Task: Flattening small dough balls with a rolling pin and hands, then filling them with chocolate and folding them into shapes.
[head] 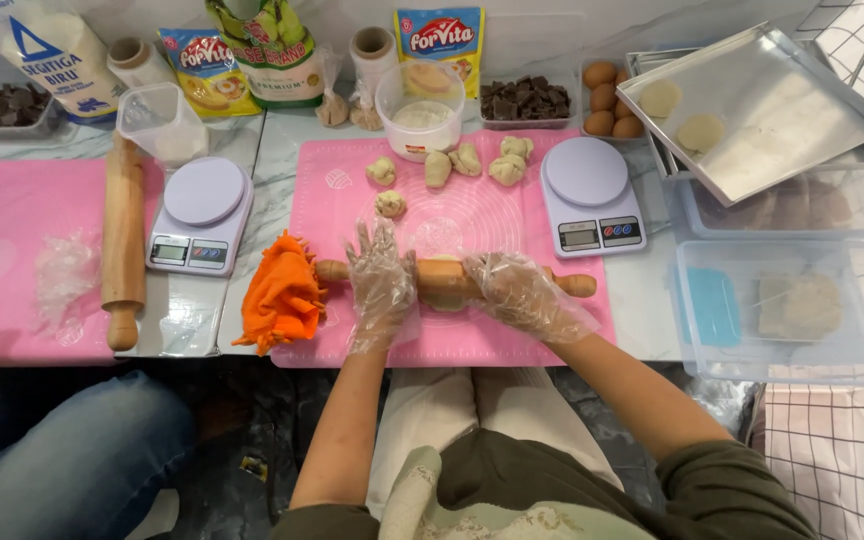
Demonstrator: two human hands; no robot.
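Both gloved hands press flat on a wooden rolling pin: left hand with fingers spread over the left part of the barrel, right hand palm-down over the right part; neither is closed around it, palms just bear down. Dough piece sits under the pin between the two hands, mostly hidden, only a pale edge shows, so flatness can't be judged. Pin lies crosswise on the pink silicone mat. Progress judged: one piece under the pin, six dough lumps unrolled at the far side of the mat, two flat rounds already on the tilted metal tray at right, so early on, most left. Orange cloth just beside left pin handle. Kitchen scale right of mat, white bowl behind the lumps
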